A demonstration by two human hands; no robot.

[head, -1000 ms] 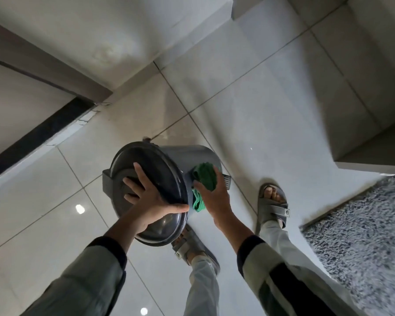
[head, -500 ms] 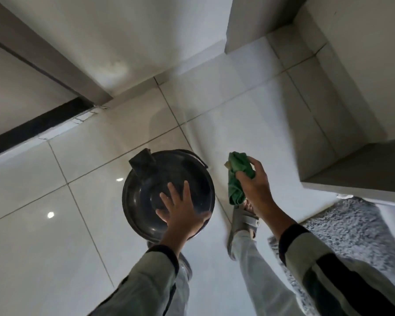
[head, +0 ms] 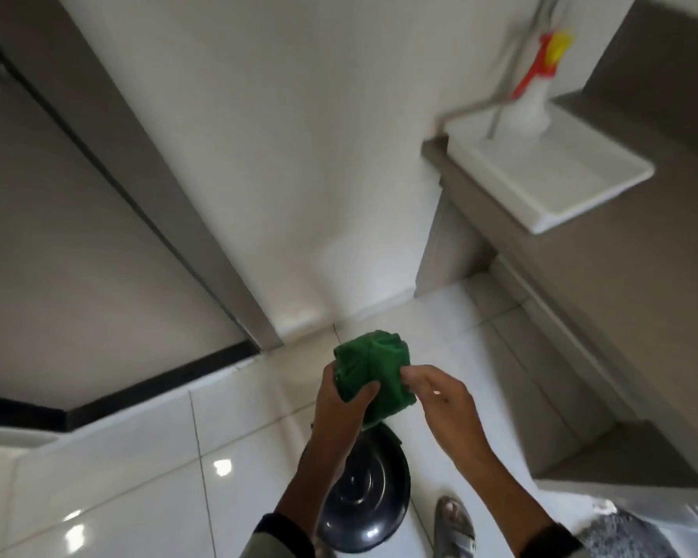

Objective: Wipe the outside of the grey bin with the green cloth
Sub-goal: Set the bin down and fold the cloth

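Your left hand point(head: 335, 400) has left the lid and joined your right hand point(head: 440, 400); both grips close on the bunched green cloth point(head: 373, 368), above the grey bin point(head: 363, 497) on glossy white floor tiles point(head: 138, 477), beside the counter point(head: 621, 243).

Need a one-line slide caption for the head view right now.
Both hands, left and right, bunch the green cloth above the grey bin standing on the tiled floor.

green cloth point(head: 373, 368): soft, matt fabric | grey bin point(head: 363, 493) lid: glossy | floor tiles point(head: 138, 477): glossy, smooth
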